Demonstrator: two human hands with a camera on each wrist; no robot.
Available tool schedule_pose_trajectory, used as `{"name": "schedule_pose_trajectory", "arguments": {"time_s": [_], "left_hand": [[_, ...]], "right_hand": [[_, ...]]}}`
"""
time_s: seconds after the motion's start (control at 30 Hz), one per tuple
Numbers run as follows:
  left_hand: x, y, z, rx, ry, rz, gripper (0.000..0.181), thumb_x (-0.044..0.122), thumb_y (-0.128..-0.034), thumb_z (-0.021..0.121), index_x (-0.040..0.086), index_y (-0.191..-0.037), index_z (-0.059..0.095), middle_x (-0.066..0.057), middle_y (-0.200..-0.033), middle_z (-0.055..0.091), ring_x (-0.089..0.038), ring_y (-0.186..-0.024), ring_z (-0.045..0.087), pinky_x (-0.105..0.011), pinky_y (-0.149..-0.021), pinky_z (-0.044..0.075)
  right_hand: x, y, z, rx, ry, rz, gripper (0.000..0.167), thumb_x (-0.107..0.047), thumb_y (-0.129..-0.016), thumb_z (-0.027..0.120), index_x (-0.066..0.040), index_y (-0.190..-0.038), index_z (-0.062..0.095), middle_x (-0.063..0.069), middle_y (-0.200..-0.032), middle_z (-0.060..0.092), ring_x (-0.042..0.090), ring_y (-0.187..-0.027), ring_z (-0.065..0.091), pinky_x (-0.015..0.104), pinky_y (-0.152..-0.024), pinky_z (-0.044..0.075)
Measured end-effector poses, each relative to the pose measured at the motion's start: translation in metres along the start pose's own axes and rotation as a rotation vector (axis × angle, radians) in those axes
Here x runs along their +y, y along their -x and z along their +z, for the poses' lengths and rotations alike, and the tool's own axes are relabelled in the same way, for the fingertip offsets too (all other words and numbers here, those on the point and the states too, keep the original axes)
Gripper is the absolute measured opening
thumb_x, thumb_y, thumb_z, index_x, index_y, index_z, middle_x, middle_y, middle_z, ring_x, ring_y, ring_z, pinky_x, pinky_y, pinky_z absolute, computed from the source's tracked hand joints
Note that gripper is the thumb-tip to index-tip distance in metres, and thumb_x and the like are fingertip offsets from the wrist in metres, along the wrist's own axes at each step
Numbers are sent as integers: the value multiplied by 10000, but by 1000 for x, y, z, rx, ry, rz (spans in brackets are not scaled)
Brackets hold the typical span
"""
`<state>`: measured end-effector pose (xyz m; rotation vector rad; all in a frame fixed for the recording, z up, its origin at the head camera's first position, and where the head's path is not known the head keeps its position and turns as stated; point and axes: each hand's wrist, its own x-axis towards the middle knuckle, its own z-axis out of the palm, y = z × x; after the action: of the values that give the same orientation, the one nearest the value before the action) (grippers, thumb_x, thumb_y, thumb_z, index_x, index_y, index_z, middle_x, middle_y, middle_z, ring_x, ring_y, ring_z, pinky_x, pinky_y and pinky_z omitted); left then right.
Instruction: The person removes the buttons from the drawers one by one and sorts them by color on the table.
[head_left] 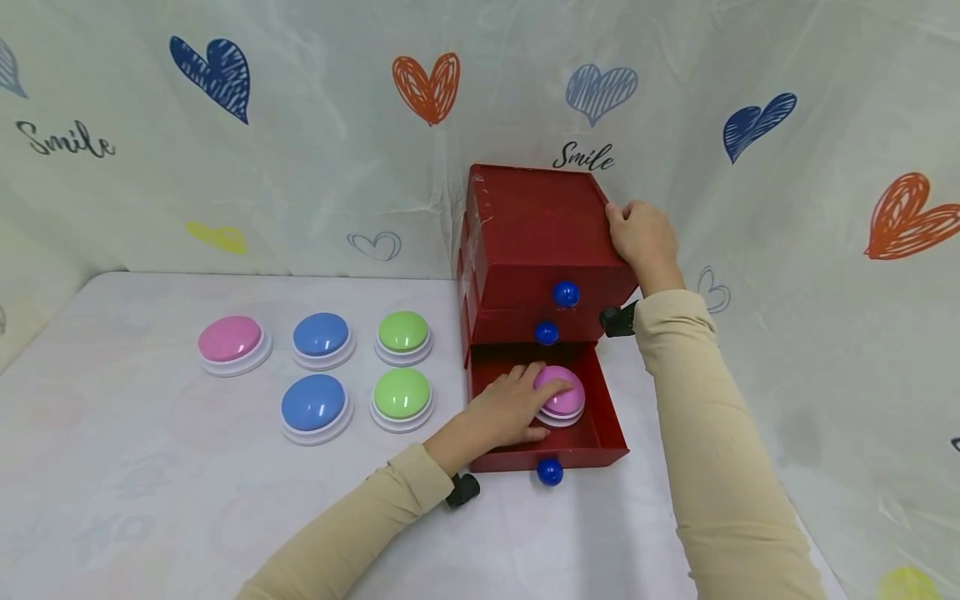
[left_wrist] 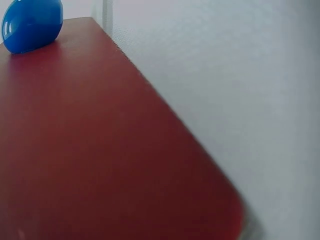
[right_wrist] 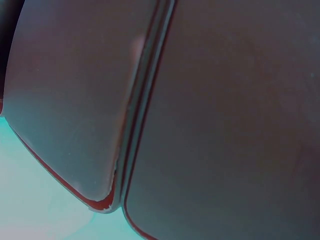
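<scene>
In the head view a red drawer cabinet (head_left: 543,221) stands at the back, its bottom drawer (head_left: 611,425) pulled out. My left hand (head_left: 510,407) reaches into that drawer and grips a pink dome button (head_left: 566,392) with a white base; one finger lies across the dome. At the cabinet's upper right edge, my right hand (head_left: 647,237) holds on, part of its fingers hidden. The drawer front (left_wrist: 100,125) and its blue knob (left_wrist: 34,25) fill much of the left wrist view. The right wrist view shows dark panels of the cabinet (right_wrist: 225,120), close up.
Left of the cabinet, on the white table (head_left: 150,483), sit another pink button (head_left: 230,339), two blue buttons (head_left: 321,335) and two green buttons (head_left: 403,332). Blue knobs (head_left: 566,293) stick out from the drawers. A cloth printed with hearts hangs behind.
</scene>
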<state>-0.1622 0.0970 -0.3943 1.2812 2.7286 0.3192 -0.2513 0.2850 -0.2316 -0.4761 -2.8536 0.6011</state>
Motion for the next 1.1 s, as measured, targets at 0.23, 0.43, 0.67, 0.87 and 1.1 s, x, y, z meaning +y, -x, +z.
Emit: {"name": "schedule_pose_trajectory", "arguments": {"time_s": [0.23, 0.43, 0.67, 0.87, 1.1], "left_hand": [[1, -2, 2, -49, -16, -11, 835, 426, -812, 676, 375, -1472, 168, -105, -1520, 218, -310, -1369, 289, -405, -1036, 407], [1, -3, 1, -38, 17, -6, 786, 420, -824, 665, 371, -1462, 207, -104, -1494, 259, -300, -1349, 318, -404, -1027, 416], [2, -4, 0, -5, 28, -8, 711, 419, -819, 674, 367, -1424, 303, -84, -1365, 391, -237, -1227, 427, -352, -959, 473], [3, -4, -2, -4, 37, -15, 682, 404, -792, 709, 334, -1383, 377, -96, -1298, 427, -225, -1177, 443, -337, -908, 500], [4, -2, -2, -41, 33, -11, 693, 399, -778, 723, 322, -1377, 383, -107, -1341, 417, -237, -1209, 439, -361, -945, 480]], "right_hand": [[1, 0, -1, 1, 4, 5, 503, -428, -987, 294, -7, -1055, 560, 158, -897, 557, 269, -782, 529, 305, -583, 400], [1, 0, -1, 3, 10, 0, 500, -428, -987, 293, -8, -1035, 560, 153, -886, 553, 269, -781, 526, 307, -581, 391], [0, 1, -2, 2, 8, -2, 491, -426, -987, 296, -10, -1019, 555, 148, -869, 548, 269, -775, 525, 311, -582, 391], [0, 2, -2, -1, 9, 0, 499, -424, -988, 292, -5, -1044, 556, 156, -894, 554, 273, -788, 527, 315, -593, 398], [-1, 1, -1, -3, 13, 8, 511, -429, -988, 291, -4, -1070, 562, 159, -910, 562, 269, -791, 533, 312, -595, 405]]}}
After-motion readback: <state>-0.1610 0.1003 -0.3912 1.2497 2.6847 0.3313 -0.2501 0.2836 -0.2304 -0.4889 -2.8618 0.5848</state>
